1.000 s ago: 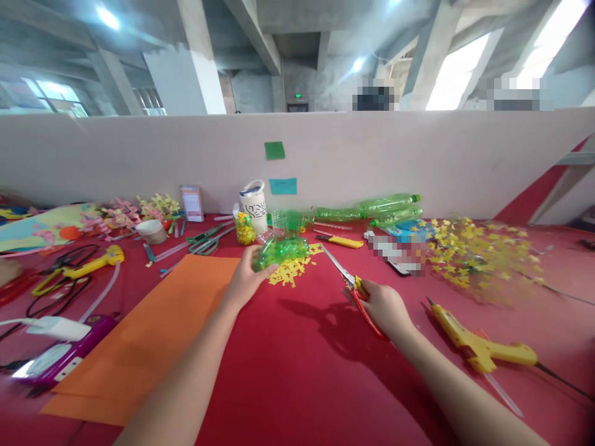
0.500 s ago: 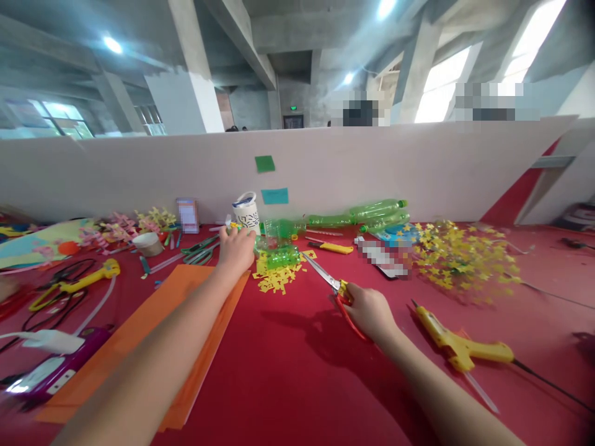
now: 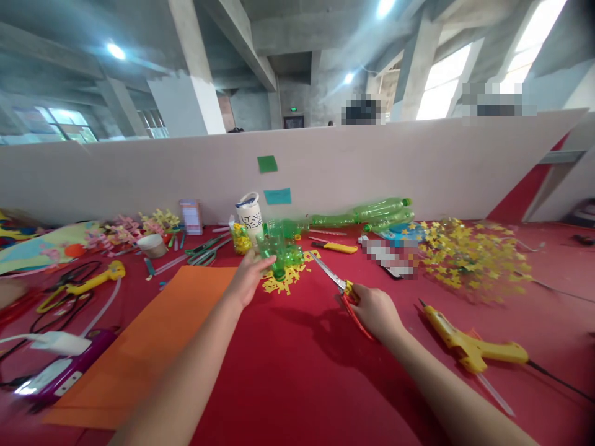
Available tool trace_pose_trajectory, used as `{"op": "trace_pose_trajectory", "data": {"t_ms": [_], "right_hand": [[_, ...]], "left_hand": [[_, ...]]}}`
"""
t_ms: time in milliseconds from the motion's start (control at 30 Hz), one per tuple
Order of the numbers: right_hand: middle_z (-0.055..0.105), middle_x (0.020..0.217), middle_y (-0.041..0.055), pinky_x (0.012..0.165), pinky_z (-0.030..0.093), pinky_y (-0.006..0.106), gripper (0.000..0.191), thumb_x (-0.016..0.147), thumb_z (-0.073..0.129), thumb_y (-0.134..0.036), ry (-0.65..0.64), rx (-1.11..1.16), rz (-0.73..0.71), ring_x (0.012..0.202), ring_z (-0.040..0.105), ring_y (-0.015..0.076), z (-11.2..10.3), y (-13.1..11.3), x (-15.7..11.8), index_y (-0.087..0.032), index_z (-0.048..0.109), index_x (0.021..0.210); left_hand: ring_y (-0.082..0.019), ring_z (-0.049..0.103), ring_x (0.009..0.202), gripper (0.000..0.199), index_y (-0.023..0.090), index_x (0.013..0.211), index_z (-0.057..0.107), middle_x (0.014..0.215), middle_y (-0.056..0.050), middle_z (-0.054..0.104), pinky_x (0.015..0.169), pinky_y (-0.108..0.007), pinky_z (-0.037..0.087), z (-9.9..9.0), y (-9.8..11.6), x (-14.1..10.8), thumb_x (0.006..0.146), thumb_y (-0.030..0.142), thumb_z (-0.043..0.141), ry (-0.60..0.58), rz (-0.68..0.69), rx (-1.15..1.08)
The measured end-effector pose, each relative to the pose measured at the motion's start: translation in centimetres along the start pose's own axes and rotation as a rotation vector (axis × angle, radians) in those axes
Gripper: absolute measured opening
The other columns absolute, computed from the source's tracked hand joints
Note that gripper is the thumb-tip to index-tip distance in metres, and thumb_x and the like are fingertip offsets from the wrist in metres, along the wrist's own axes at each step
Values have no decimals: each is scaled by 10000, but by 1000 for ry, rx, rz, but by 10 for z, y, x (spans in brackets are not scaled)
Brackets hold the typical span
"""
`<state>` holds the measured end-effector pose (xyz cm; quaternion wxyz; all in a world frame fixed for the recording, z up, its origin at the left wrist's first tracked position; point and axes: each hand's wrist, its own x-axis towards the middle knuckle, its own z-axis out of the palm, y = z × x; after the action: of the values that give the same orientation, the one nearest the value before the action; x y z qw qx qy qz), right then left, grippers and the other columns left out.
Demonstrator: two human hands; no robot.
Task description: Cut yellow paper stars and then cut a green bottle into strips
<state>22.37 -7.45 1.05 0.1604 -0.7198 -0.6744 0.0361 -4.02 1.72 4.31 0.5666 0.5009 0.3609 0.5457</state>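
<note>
My left hand [image 3: 248, 279] is closed on a cut green bottle piece [image 3: 275, 251], its neck pointing down over a pile of small yellow paper pieces [image 3: 283, 283]. More green plastic [image 3: 294, 254] lies just behind the pile. In my right hand [image 3: 375, 310] are scissors [image 3: 332, 274] with red and yellow handles, their blades pointing up and left. A container of yellow bits [image 3: 240, 239] stands behind my left hand, beside a white patterned cup [image 3: 250, 214].
Orange paper [image 3: 186, 303] lies under my left forearm. To the right are a yellow glue gun [image 3: 465, 344] and yellow star flowers [image 3: 465, 254]. Green bottles [image 3: 381, 214] and a yellow cutter knife [image 3: 340, 248] lie at the back. A purple power strip [image 3: 69, 365] is at left.
My left hand has moved right and nearer from beside the white cup, and now holds the green bottle piece, lifted and tipped. My right hand still holds the scissors in nearly the same place.
</note>
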Motion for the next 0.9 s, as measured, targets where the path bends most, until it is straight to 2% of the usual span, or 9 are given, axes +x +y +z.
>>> {"op": "trace_pose_trajectory", "data": {"t_ms": [133, 233, 367, 467, 600, 767, 900], "right_hand": [[575, 568, 33, 483, 201, 245, 410, 860, 468, -556, 8, 60, 23, 504, 471, 155, 3, 0, 0, -206, 501, 650], [501, 525, 0, 478, 212, 243, 440, 839, 476, -578, 22, 184, 48, 485, 412, 135, 8, 1, 1, -209, 441, 601], [450, 498, -25, 463, 227, 231, 454, 772, 554, -595, 19, 457, 89, 481, 413, 120, 9, -1, 2, -204, 434, 575], [440, 445, -49, 426, 268, 217, 416, 733, 600, -591, -109, 743, 171, 412, 429, 112, 3, -6, 0, -199, 498, 635], [428, 385, -70, 363, 293, 206, 406, 744, 604, -580, -212, 932, 265, 317, 401, 96, -4, -13, -4, -196, 506, 653], [446, 374, -65, 371, 328, 197, 427, 785, 561, -589, -235, 930, 217, 310, 436, 96, -2, -14, -6, -179, 541, 669], [446, 375, -65, 368, 324, 197, 444, 771, 557, -611, -248, 889, 227, 313, 452, 101, -1, -14, -5, -181, 539, 661]], "left_hand": [[-173, 627, 993, 429, 239, 1110, 588, 1122, -32, 669, 841, -293, 441, 16, -23, -23, 719, 285, 758, -8, -46, -187], [-191, 624, 1022, 354, 228, 1094, 611, 1154, -50, 665, 857, -305, 443, 24, -36, -35, 773, 337, 714, -90, -119, -230], [-217, 613, 1060, 364, 229, 1155, 598, 1163, -63, 664, 887, -341, 451, 28, -36, -42, 813, 330, 669, -229, -108, -351], [-215, 612, 1057, 414, 241, 1201, 584, 1158, -57, 667, 885, -342, 455, 26, -32, -43, 800, 290, 676, -269, -95, -369], [-213, 619, 1032, 422, 228, 1182, 603, 1116, -58, 682, 853, -323, 462, 21, -32, -41, 774, 284, 693, -257, -90, -335], [-236, 633, 1023, 400, 209, 1120, 637, 1104, -75, 691, 859, -353, 475, 21, -33, -39, 750, 342, 712, -246, -90, -291], [-273, 655, 995, 438, 174, 1063, 644, 1056, -104, 706, 825, -388, 505, 20, -30, -40, 736, 461, 696, -149, -171, -315]]}}
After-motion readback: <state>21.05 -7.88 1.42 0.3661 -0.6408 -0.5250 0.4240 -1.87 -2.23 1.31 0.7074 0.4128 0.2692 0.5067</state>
